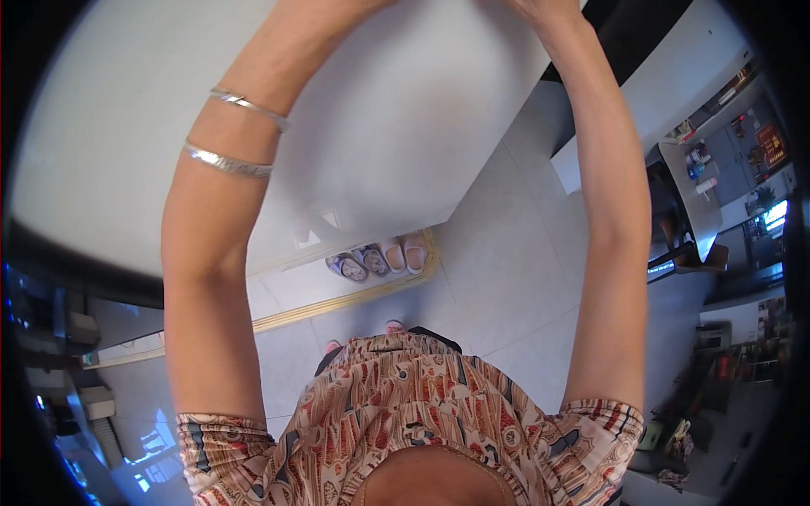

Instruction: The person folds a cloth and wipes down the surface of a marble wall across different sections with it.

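Note:
Both my arms reach up to the top edge of the view, in front of a large glossy white cabinet panel [396,143]. Two silver bangles [232,160] circle my left forearm. Only the wrist end of my left hand [371,4] shows at the top edge; its fingers are cut off. A little more of my right hand [544,10] is visible near the panel's upper right, but its fingers also lie outside the picture. Whether either hand holds something cannot be seen.
Slippers and sandals [375,259] sit in a row under the panel's lower edge, inside a gold-coloured floor border [337,310]. Grey floor tiles [506,244] surround my feet. A desk [704,215] with a chair [713,259] and a cluttered shelf stand at the right.

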The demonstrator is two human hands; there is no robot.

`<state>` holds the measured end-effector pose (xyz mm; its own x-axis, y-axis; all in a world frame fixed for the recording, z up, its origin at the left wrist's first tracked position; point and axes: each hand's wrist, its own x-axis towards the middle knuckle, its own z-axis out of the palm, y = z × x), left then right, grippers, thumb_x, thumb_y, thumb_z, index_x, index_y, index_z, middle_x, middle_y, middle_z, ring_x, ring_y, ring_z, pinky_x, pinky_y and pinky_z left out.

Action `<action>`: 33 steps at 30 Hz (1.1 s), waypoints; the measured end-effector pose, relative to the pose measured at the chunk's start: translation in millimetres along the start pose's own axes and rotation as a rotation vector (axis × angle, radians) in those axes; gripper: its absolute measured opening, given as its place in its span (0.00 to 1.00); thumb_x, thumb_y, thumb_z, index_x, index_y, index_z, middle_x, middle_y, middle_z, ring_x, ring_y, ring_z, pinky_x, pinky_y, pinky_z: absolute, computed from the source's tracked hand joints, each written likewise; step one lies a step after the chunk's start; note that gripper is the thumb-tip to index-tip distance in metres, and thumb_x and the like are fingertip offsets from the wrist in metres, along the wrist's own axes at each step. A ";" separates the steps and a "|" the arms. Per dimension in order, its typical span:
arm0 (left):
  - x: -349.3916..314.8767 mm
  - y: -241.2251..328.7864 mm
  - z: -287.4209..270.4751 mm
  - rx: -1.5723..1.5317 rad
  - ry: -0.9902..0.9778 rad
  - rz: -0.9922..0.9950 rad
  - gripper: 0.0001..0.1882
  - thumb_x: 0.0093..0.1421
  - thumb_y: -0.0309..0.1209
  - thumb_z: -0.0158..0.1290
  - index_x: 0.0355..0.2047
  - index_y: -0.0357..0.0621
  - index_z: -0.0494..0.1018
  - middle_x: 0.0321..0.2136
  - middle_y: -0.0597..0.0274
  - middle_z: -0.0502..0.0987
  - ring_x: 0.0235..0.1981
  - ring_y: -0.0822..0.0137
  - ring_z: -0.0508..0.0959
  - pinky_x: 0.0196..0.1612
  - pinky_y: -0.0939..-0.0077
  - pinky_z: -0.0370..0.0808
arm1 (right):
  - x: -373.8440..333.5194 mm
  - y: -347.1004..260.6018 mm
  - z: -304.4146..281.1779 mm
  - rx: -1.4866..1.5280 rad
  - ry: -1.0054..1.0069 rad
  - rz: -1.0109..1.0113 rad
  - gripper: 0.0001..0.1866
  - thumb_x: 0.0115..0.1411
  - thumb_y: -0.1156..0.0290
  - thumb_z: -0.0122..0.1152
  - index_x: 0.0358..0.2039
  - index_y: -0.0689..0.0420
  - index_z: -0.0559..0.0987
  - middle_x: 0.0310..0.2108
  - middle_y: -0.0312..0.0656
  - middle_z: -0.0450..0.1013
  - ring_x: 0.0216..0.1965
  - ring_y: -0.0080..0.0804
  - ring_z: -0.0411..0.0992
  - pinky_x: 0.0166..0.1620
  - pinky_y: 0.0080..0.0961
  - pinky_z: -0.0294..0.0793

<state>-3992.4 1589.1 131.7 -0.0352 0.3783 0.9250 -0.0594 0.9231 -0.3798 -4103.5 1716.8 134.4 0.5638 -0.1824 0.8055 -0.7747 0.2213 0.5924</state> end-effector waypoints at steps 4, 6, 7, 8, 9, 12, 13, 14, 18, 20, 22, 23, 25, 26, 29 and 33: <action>-16.4 49.4 25.3 -0.121 -0.078 0.095 0.30 0.47 0.24 0.54 0.53 0.36 0.64 0.57 0.38 0.61 0.62 0.43 0.58 0.62 0.52 0.55 | -60.9 -20.2 -26.8 0.009 -0.014 0.234 0.37 0.45 0.73 0.66 0.57 0.61 0.65 0.59 0.55 0.60 0.60 0.56 0.59 0.60 0.43 0.62; -50.6 71.8 26.6 -0.210 -0.120 0.088 0.29 0.48 0.25 0.53 0.53 0.36 0.65 0.57 0.38 0.62 0.61 0.43 0.60 0.62 0.51 0.55 | -109.6 -47.7 -34.9 -0.007 -0.069 0.366 0.34 0.48 0.71 0.63 0.57 0.62 0.65 0.59 0.56 0.60 0.60 0.59 0.57 0.61 0.43 0.61; -61.2 83.0 24.6 -0.199 -0.237 0.108 0.29 0.48 0.23 0.53 0.53 0.36 0.65 0.57 0.38 0.62 0.60 0.43 0.61 0.62 0.52 0.56 | -135.1 -54.9 -39.0 -0.008 -0.093 0.423 0.32 0.50 0.70 0.61 0.56 0.62 0.65 0.58 0.57 0.60 0.60 0.60 0.57 0.61 0.42 0.60; -73.2 95.6 24.8 -0.196 -0.354 0.128 0.29 0.47 0.20 0.53 0.53 0.36 0.66 0.57 0.39 0.63 0.59 0.43 0.62 0.61 0.53 0.57 | -168.7 -63.1 -42.5 -0.010 -0.158 0.506 0.38 0.48 0.69 0.62 0.60 0.63 0.59 0.61 0.63 0.53 0.61 0.68 0.52 0.62 0.46 0.57; -92.4 102.0 27.9 -0.198 -0.366 0.131 0.29 0.47 0.20 0.53 0.53 0.36 0.66 0.57 0.39 0.63 0.59 0.43 0.62 0.61 0.53 0.57 | -186.5 -76.8 -41.2 -0.006 -0.158 0.518 0.38 0.48 0.69 0.62 0.60 0.63 0.59 0.61 0.63 0.53 0.61 0.68 0.52 0.62 0.46 0.57; -150.6 124.6 36.5 -0.139 -0.532 0.240 0.28 0.53 0.33 0.48 0.57 0.48 0.64 0.61 0.49 0.62 0.66 0.53 0.56 0.63 0.53 0.53 | -225.5 -125.6 -44.4 -0.011 -0.416 0.817 0.36 0.51 0.71 0.63 0.59 0.63 0.60 0.57 0.63 0.56 0.55 0.63 0.61 0.60 0.42 0.61; -168.1 132.1 34.7 -0.165 -0.588 0.266 0.28 0.53 0.32 0.48 0.57 0.47 0.65 0.60 0.49 0.62 0.65 0.52 0.57 0.63 0.53 0.53 | -238.5 -143.9 -43.3 0.024 -0.372 0.897 0.31 0.56 0.69 0.60 0.59 0.63 0.61 0.58 0.62 0.56 0.55 0.61 0.60 0.59 0.41 0.61; -187.0 136.8 31.7 -0.186 -0.646 0.292 0.27 0.53 0.32 0.48 0.56 0.47 0.66 0.60 0.49 0.63 0.65 0.52 0.57 0.64 0.54 0.53 | -246.9 -162.2 -43.7 0.264 -0.309 1.170 0.28 0.61 0.66 0.54 0.59 0.63 0.60 0.59 0.60 0.55 0.57 0.59 0.60 0.60 0.40 0.61; -266.8 161.2 17.7 -0.387 -0.821 0.352 0.25 0.54 0.32 0.47 0.54 0.41 0.67 0.61 0.50 0.62 0.66 0.54 0.56 0.64 0.58 0.55 | -327.6 -245.8 -52.0 0.287 -0.441 1.549 0.27 0.69 0.60 0.39 0.63 0.61 0.55 0.59 0.54 0.55 0.57 0.50 0.61 0.59 0.34 0.62; -302.8 178.3 14.2 -0.535 -0.927 0.289 0.25 0.54 0.31 0.48 0.53 0.39 0.67 0.59 0.52 0.64 0.65 0.57 0.58 0.63 0.61 0.57 | -362.5 -303.0 -46.6 0.269 -0.320 1.715 0.31 0.68 0.59 0.42 0.65 0.60 0.49 0.61 0.54 0.53 0.59 0.50 0.60 0.60 0.32 0.60; -334.5 188.3 7.6 -0.536 -0.983 0.289 0.24 0.54 0.31 0.48 0.52 0.39 0.68 0.58 0.52 0.65 0.64 0.58 0.59 0.63 0.62 0.58 | -359.1 -338.9 -38.1 0.546 -0.077 1.944 0.34 0.67 0.59 0.44 0.67 0.60 0.46 0.63 0.54 0.50 0.61 0.50 0.58 0.61 0.32 0.59; -340.8 193.4 6.0 -0.552 -1.035 0.276 0.24 0.54 0.31 0.48 0.52 0.40 0.68 0.56 0.53 0.66 0.64 0.60 0.59 0.63 0.63 0.59 | -353.6 -352.1 -37.6 0.691 0.119 1.989 0.36 0.66 0.59 0.46 0.67 0.61 0.45 0.65 0.54 0.48 0.62 0.49 0.57 0.62 0.33 0.58; -349.4 198.2 2.8 -0.529 -0.998 0.321 0.23 0.54 0.30 0.48 0.52 0.40 0.68 0.55 0.54 0.67 0.63 0.59 0.60 0.63 0.63 0.58 | -349.4 -366.0 -34.8 0.838 0.325 2.028 0.37 0.66 0.59 0.48 0.67 0.62 0.44 0.67 0.54 0.45 0.63 0.48 0.55 0.63 0.33 0.58; -352.7 200.1 1.0 -0.510 -0.956 0.364 0.23 0.54 0.30 0.48 0.51 0.41 0.68 0.54 0.55 0.68 0.63 0.59 0.60 0.63 0.63 0.58 | -348.2 -371.7 -34.5 0.681 0.272 1.974 0.37 0.65 0.60 0.51 0.66 0.62 0.47 0.65 0.53 0.49 0.62 0.45 0.58 0.62 0.34 0.59; -371.2 207.2 -3.0 -0.543 -0.923 0.365 0.22 0.54 0.30 0.48 0.50 0.41 0.69 0.55 0.56 0.67 0.63 0.59 0.60 0.64 0.64 0.58 | -355.8 -396.4 -25.6 0.501 0.162 1.934 0.36 0.63 0.62 0.53 0.64 0.63 0.50 0.62 0.51 0.54 0.59 0.40 0.60 0.60 0.33 0.61; -412.6 207.3 -12.9 -0.525 -0.991 0.409 0.21 0.53 0.30 0.49 0.49 0.42 0.70 0.56 0.57 0.66 0.63 0.59 0.60 0.64 0.65 0.59 | -377.1 -455.8 2.9 0.571 0.067 2.072 0.34 0.63 0.63 0.54 0.63 0.63 0.52 0.60 0.49 0.57 0.58 0.38 0.61 0.58 0.32 0.62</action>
<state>-3977.3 1625.2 -328.5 -0.7252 0.6461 0.2381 0.5423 0.7490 -0.3806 -3963.9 1681.9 -439.4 -0.9877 -0.0930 0.1256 -0.1010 -0.2337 -0.9670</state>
